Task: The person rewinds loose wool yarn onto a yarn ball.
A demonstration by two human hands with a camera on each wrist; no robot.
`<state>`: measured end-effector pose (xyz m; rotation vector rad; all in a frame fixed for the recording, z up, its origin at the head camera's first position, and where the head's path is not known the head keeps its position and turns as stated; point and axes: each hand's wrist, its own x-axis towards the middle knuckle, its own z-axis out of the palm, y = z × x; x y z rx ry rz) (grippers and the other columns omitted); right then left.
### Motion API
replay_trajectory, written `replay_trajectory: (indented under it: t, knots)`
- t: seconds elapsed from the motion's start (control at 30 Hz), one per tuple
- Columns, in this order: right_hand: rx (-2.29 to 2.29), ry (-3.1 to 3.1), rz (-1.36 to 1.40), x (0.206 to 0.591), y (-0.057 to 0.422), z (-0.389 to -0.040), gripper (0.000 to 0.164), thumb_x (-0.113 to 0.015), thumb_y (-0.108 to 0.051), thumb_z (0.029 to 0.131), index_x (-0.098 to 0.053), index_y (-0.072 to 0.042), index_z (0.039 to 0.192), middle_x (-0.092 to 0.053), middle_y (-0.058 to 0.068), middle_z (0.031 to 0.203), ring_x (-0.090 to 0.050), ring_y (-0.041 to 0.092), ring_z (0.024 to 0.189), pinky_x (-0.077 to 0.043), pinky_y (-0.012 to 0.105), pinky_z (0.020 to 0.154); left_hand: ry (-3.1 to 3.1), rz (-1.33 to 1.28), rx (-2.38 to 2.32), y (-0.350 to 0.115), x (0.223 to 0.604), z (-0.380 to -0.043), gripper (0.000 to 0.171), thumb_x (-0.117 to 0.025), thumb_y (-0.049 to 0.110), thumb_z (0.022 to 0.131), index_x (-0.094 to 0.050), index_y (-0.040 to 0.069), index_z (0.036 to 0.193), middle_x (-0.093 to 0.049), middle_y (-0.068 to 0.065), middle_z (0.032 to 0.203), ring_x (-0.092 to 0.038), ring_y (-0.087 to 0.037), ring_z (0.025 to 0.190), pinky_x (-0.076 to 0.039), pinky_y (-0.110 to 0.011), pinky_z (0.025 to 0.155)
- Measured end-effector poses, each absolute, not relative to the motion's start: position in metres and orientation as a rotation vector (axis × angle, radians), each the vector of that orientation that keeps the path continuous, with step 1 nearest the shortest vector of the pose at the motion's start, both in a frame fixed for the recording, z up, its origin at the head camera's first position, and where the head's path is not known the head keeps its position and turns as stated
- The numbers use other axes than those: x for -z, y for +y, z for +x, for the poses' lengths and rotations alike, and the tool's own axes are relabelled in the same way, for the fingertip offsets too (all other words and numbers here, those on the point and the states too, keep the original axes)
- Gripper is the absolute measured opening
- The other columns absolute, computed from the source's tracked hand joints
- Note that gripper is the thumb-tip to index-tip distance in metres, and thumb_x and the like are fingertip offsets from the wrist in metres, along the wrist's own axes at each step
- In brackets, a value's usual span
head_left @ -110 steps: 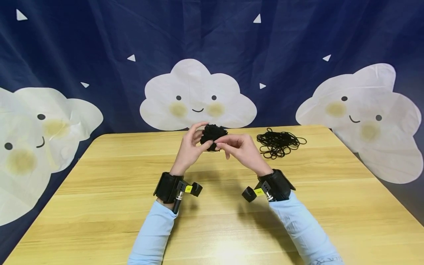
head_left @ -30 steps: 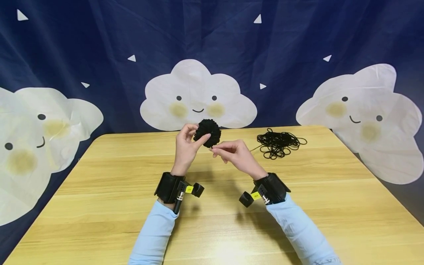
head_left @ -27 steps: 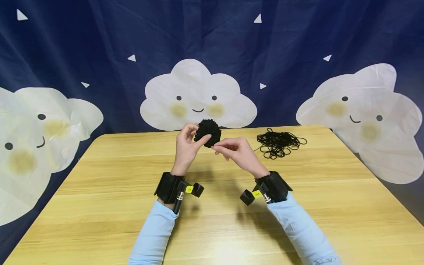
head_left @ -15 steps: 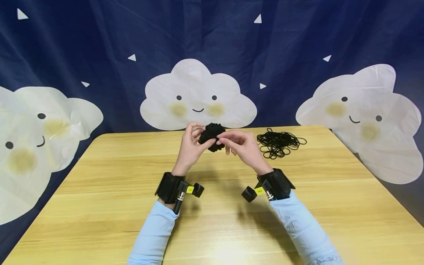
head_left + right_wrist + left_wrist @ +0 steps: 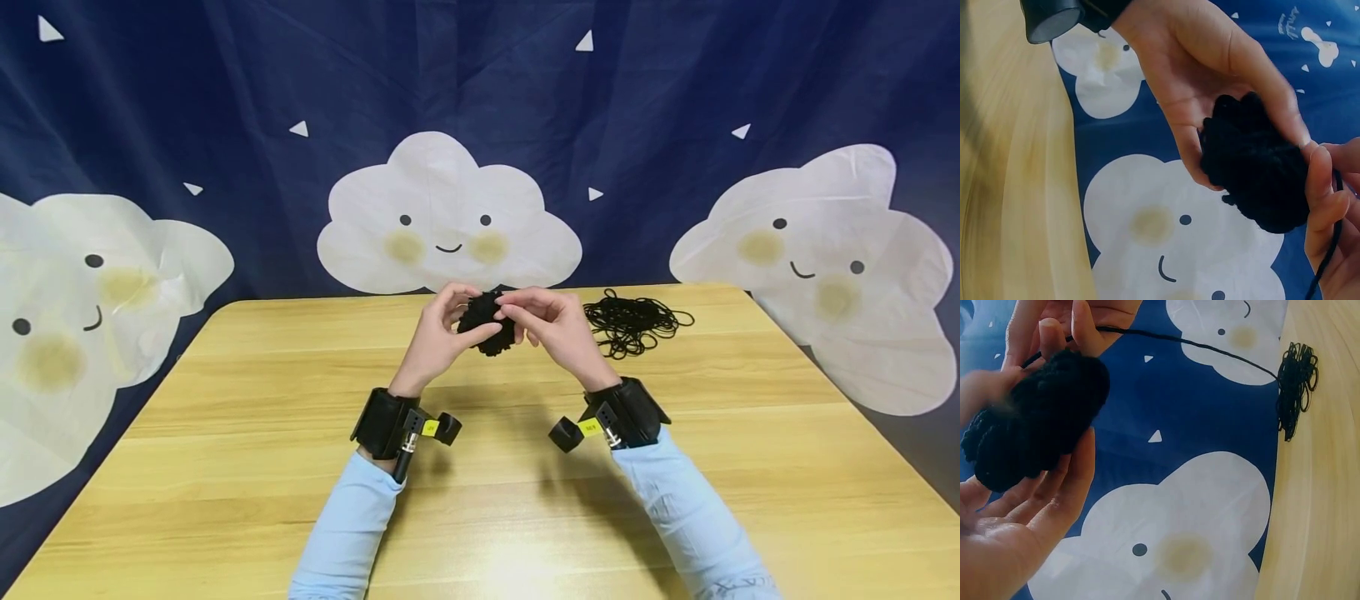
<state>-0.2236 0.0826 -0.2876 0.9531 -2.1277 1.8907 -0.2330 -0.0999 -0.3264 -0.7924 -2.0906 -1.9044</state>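
Above the far part of the table, my left hand [image 5: 429, 343] holds a dark, bumpy ball of looped black yarn [image 5: 482, 310]. The thumb lies on its near side and the fingers curl behind it. My right hand [image 5: 557, 328] is at the ball's right side, thumb and forefinger pinched together at its edge. In the left wrist view, a black yarn strand [image 5: 1200, 344] runs from the right hand's fingers across to a loose heap. That strand [image 5: 1329, 256] also passes over the right fingers in the right wrist view. The fingertips partly hide where the strand meets the ball.
A tangled heap of black yarn [image 5: 633, 321] lies at the table's far edge, right of my hands. Behind the wooden table [image 5: 262, 467] hangs a dark blue curtain [image 5: 645, 100] with white clouds. Each wrist wears a black strap with a small camera.
The ball has tilted and come slightly down and right from about a second ago. My right hand has moved up from below the ball to its right side, fingers still pinched.
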Motion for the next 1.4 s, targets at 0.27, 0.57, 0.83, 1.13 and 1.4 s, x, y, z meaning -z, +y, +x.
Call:
replay_trajectory:
  t: [0.27, 0.57, 0.83, 1.13, 1.4]
  knots:
    - [-1.901, -2.119, 0.906, 0.286, 0.085, -0.228, 0.017, -0.058, -0.006, 0.085, -0.064, 0.005, 0.097, -0.066, -0.004, 0.076, -0.050, 0.014, 0.053, -0.032, 0.019, 0.044, -2.317, -0.661, 1.887, -0.098, 0.304, -0.215, 0.043, -0.069, 0.010, 0.078, -0.053, 0.004, 0.117, -0.060, -0.013, 0.111, -0.056, -0.020, 0.100, -0.047, -0.031, 0.086]
    - [-1.956, -2.147, 0.778, 0.295, 0.087, -0.235, 0.023, -0.062, -0.015, 0.084, -0.064, 0.004, 0.097, -0.063, -0.008, 0.074, -0.039, 0.011, 0.055, -0.029, 0.020, 0.046, -2.364, -0.811, 1.864, -0.099, 0.302, -0.212, 0.039, -0.070, 0.010, 0.077, -0.056, 0.006, 0.113, -0.058, -0.009, 0.115, -0.054, -0.023, 0.106, -0.046, -0.040, 0.086]
    - [-1.990, -2.263, 0.678, 0.312, 0.087, -0.242, 0.022, -0.056, -0.005, 0.087, -0.062, 0.007, 0.103, -0.065, -0.006, 0.086, -0.053, 0.005, 0.072, -0.043, 0.018, 0.065, -2.234, -0.744, 2.020, -0.099, 0.302, -0.211, 0.036, -0.067, 0.004, 0.078, -0.053, 0.002, 0.110, -0.056, -0.011, 0.111, -0.056, -0.021, 0.099, -0.049, -0.033, 0.079]
    - [-1.963, -2.315, 0.815, 0.325, 0.077, -0.237, 0.013, -0.050, 0.010, 0.082, -0.062, 0.015, 0.083, -0.061, 0.001, 0.064, -0.052, 0.011, 0.056, -0.046, 0.026, 0.057, -1.984, -0.630, 2.017, -0.101, 0.324, -0.232, 0.035, -0.070, 0.011, 0.077, -0.053, 0.004, 0.106, -0.059, -0.011, 0.108, -0.054, -0.023, 0.101, -0.046, -0.039, 0.086]
    - [-1.857, -2.435, 1.019, 0.324, 0.072, -0.230, 0.019, -0.055, -0.008, 0.088, -0.066, 0.005, 0.096, -0.065, 0.015, 0.079, -0.052, 0.014, 0.058, -0.041, 0.026, 0.051, -1.849, -0.511, 1.996, -0.100, 0.308, -0.219, 0.030, -0.068, 0.002, 0.077, -0.051, 0.003, 0.101, -0.053, -0.010, 0.102, -0.053, -0.023, 0.099, -0.043, -0.037, 0.091]
